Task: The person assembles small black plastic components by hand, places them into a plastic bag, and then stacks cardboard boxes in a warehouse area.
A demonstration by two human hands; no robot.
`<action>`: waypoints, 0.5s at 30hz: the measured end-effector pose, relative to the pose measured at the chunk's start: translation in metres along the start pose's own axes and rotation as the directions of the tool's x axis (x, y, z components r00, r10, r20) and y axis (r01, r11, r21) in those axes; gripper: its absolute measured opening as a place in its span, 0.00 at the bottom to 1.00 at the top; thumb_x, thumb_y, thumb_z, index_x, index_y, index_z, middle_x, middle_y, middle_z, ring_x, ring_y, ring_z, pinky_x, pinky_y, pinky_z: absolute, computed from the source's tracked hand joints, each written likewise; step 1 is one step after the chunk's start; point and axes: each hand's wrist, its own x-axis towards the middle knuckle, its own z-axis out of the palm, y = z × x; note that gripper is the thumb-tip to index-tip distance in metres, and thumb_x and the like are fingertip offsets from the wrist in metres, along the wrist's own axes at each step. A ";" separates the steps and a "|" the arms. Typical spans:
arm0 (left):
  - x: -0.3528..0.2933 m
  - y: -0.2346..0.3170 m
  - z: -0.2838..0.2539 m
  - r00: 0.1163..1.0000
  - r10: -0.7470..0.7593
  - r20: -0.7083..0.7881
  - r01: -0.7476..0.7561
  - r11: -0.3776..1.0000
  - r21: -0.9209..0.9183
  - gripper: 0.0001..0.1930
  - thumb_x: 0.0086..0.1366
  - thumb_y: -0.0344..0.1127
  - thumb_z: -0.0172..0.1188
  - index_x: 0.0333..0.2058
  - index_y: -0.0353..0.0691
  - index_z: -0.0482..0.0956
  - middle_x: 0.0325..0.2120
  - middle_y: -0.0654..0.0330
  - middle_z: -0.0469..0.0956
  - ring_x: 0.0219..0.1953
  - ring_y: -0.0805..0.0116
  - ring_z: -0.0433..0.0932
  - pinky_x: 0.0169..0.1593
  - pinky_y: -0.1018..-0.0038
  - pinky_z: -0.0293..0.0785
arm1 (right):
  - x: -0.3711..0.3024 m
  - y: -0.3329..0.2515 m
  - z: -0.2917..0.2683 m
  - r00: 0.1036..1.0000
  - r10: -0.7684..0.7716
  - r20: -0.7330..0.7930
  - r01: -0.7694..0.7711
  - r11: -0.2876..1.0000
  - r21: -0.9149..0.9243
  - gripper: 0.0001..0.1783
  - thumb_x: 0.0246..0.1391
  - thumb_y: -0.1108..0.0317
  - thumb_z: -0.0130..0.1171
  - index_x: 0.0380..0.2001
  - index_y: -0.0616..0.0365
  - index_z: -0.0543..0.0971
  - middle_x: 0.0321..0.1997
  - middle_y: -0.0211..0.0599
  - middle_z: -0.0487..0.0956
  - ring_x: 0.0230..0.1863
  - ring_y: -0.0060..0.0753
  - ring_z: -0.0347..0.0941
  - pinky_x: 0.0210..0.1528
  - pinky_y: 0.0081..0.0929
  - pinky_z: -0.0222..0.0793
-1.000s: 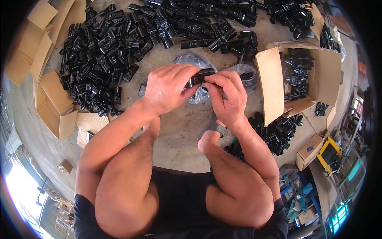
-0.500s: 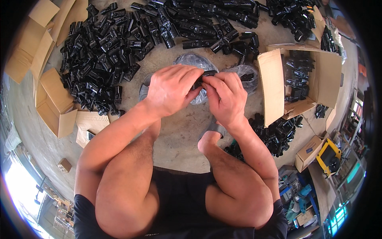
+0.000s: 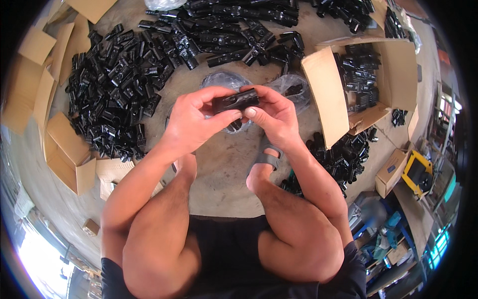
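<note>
Head view: my left hand (image 3: 191, 117) and my right hand (image 3: 274, 117) both grasp one black tubular part (image 3: 236, 101), which lies crosswise between them. My left thumb presses toward its near edge while the fingers curl around its left end; my right thumb tip sits at the near edge by the right end, with the fingers reaching behind. The tube tilts slightly, its right end farther from me than its left. I hold it above a clear plastic bag (image 3: 224, 79) on the floor (image 3: 219, 184), between a heap of black parts (image 3: 109, 89) on my left and an open carton (image 3: 326, 97) on my right.
</note>
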 end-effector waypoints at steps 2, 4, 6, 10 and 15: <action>0.001 -0.004 -0.002 1.000 -0.011 0.025 0.012 1.000 -0.024 0.21 0.65 0.26 0.69 0.56 0.31 0.79 0.44 0.59 0.85 0.44 0.75 0.82 0.51 0.76 0.79 | 0.000 0.005 0.001 1.000 0.001 -0.026 0.000 1.000 0.017 0.22 0.62 0.75 0.67 0.58 0.66 0.77 0.48 0.34 0.82 0.44 0.21 0.78 0.46 0.23 0.77; 0.000 -0.006 0.001 1.000 0.006 0.013 -0.006 0.999 -0.035 0.21 0.66 0.26 0.69 0.57 0.31 0.78 0.45 0.58 0.84 0.45 0.74 0.82 0.52 0.75 0.79 | -0.001 0.006 0.001 0.999 -0.005 -0.042 0.005 1.000 0.002 0.21 0.62 0.75 0.67 0.57 0.66 0.78 0.47 0.33 0.82 0.42 0.20 0.78 0.44 0.22 0.77; -0.002 -0.010 0.006 0.995 0.089 -0.052 -0.093 0.993 -0.073 0.21 0.66 0.26 0.68 0.57 0.30 0.78 0.47 0.57 0.84 0.47 0.73 0.82 0.54 0.75 0.78 | 0.000 0.010 0.003 0.996 -0.021 -0.085 0.020 1.000 -0.016 0.20 0.62 0.73 0.67 0.55 0.67 0.79 0.43 0.31 0.83 0.38 0.18 0.77 0.41 0.21 0.77; -0.005 -0.025 0.014 0.961 0.232 -0.149 -0.244 0.967 -0.071 0.20 0.67 0.23 0.67 0.57 0.30 0.78 0.48 0.56 0.83 0.48 0.71 0.82 0.55 0.75 0.78 | 0.001 0.006 0.008 0.988 0.014 -0.155 -0.027 0.996 -0.081 0.19 0.61 0.71 0.69 0.53 0.67 0.80 0.39 0.28 0.83 0.35 0.15 0.76 0.37 0.18 0.74; -0.001 -0.032 0.009 0.982 0.161 -0.094 -0.172 0.976 -0.133 0.15 0.66 0.19 0.65 0.51 0.30 0.80 0.47 0.56 0.83 0.46 0.73 0.82 0.52 0.76 0.80 | -0.002 0.006 0.009 0.978 0.054 -0.203 -0.079 0.990 -0.120 0.16 0.61 0.70 0.69 0.49 0.66 0.82 0.34 0.25 0.83 0.32 0.12 0.74 0.32 0.15 0.70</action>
